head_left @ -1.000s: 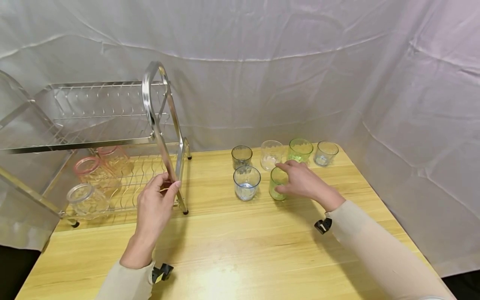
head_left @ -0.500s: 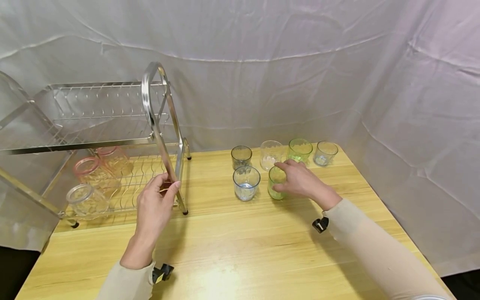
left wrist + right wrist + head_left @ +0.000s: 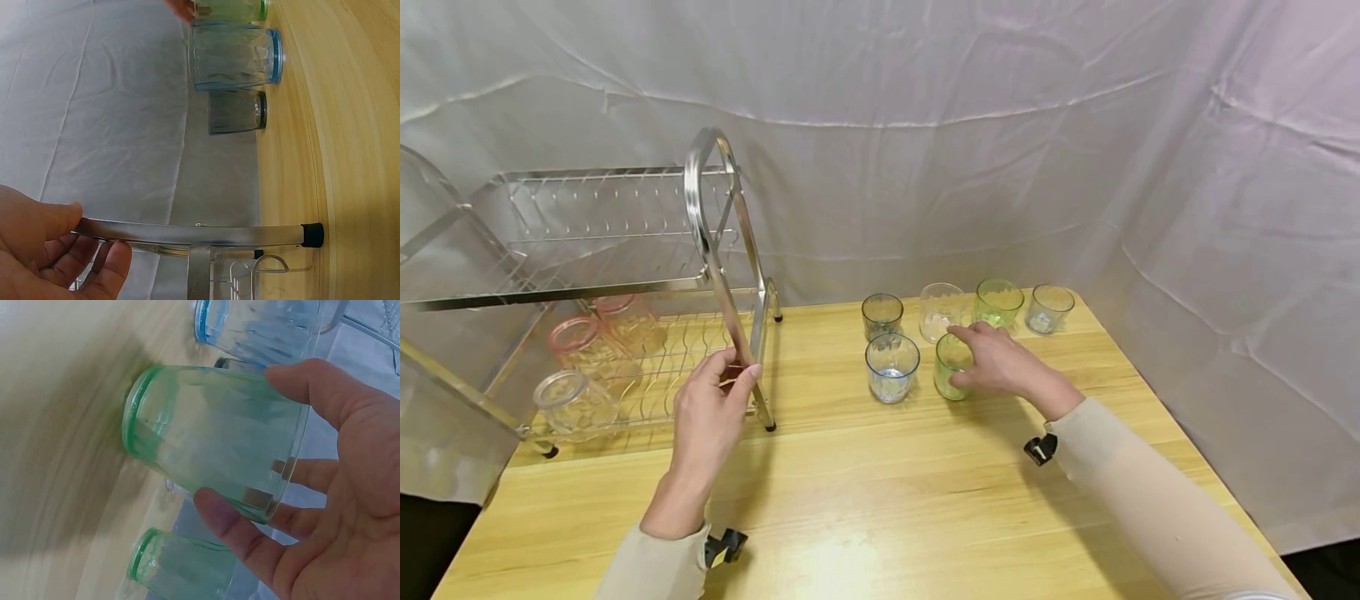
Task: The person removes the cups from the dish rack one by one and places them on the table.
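My left hand [image 3: 709,412] holds the upright front post [image 3: 727,310] of a metal dish rack, thumb on one side and fingers on the other, also seen in the left wrist view. My right hand [image 3: 1009,367] grips a green glass [image 3: 949,383] near its rim; the right wrist view shows the thumb and fingers spread around it. That glass is upright at the table surface; I cannot tell whether its base touches. Just left of it stands a clear blue-tinted glass [image 3: 891,379]. Behind these are a dark grey glass [image 3: 882,312], a colourless glass [image 3: 938,317] and another green glass [image 3: 997,307].
A bluish glass [image 3: 1048,310] stands at the far right of the back row. On the lower shelf of the dish rack [image 3: 625,287], two pink-rimmed glasses [image 3: 583,346] and a clear glass [image 3: 576,404] lie tilted. Grey cloth [image 3: 880,167] hangs behind the wooden table [image 3: 865,500].
My right hand and the green glass have shifted very slightly left, nearer the blue-tinted glass. My left hand stays on the rack post.
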`<state>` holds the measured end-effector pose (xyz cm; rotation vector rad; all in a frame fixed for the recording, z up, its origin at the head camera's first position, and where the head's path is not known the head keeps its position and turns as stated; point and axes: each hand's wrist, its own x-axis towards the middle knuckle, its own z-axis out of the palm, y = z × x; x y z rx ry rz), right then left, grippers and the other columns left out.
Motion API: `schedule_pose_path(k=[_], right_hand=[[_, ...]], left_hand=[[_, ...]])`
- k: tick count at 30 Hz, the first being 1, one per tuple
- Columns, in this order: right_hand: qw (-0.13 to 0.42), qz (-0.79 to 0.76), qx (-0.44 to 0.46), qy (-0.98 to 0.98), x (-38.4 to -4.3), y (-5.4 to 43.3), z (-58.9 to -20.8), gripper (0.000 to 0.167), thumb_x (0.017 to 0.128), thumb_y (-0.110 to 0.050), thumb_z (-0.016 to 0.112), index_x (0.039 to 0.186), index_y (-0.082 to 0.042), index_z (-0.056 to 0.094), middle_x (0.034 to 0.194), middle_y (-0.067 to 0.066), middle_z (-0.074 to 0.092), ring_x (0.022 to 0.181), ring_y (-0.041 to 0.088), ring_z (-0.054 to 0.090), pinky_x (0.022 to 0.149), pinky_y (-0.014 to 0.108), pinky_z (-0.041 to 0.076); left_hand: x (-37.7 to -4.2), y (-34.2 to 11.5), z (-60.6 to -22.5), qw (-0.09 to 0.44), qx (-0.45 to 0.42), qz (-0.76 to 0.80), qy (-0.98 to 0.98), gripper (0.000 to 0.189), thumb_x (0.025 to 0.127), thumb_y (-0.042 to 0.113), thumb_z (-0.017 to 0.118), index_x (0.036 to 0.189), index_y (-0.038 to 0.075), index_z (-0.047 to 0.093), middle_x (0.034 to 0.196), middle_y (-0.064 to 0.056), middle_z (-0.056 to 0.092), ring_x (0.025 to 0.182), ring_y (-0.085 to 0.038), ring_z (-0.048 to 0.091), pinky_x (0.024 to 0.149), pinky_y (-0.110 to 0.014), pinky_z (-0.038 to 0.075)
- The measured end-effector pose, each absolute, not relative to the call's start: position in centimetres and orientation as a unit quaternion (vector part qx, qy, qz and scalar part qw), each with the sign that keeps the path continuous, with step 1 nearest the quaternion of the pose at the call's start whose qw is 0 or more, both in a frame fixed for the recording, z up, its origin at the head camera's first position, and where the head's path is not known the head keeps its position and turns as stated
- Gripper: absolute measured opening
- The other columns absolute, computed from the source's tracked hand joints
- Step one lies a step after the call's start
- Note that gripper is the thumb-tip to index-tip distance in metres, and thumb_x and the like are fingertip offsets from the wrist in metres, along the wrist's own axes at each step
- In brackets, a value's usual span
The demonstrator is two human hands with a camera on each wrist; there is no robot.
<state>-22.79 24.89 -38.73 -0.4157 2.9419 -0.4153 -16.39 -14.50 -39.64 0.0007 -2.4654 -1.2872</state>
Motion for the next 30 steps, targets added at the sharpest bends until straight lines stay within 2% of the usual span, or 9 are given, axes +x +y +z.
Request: schedule_pose_path(k=[3,14,30], right_hand=[[0.069,-0.14,-0.136,0.978,-22.78,24.88,-38.82,0.086,0.086,-0.033,0.078,0.16,-0.006,0.043,0.149,0.029,0.052,0.136,0.047,0.052,0.117,0.068,0.038],[0.072,-0.145,-0.127,0.979,-23.0,24.99,-39.12,0.085,0.088,-0.038,0.078,0.161,-0.01,0.044,0.15,0.027,0.051,0.133,0.054,0.051,0.103,0.066,0.05],[0.076,-0.148,-0.121,0.979,-23.11,24.79,-38.98,0.087,0.088,-0.039,0.081,0.161,-0.009,0.043,0.152,0.029,0.049,0.135,0.055,0.05,0.105,0.067,0.049]], left_hand=[[-16.37,-14.51,-39.63,0.177,0.001,-0.455,-0.873,0.025,0.104,0.02,0.07,0.12,0.002,0.07,0.12,-0.02,0.072,0.11,-0.04,0.074,0.09,-0.053,0.062],[-16.34,-14.47,-39.64,0.177,0.002,-0.453,-0.874,0.023,0.104,0.019,0.07,0.119,0.002,0.07,0.12,-0.02,0.073,0.11,-0.041,0.074,0.09,-0.053,0.062],[-16.32,-14.56,-39.47,0.17,0.003,-0.452,-0.876,0.024,0.104,0.022,0.07,0.12,0.004,0.071,0.12,-0.017,0.073,0.112,-0.038,0.074,0.088,-0.052,0.063]])
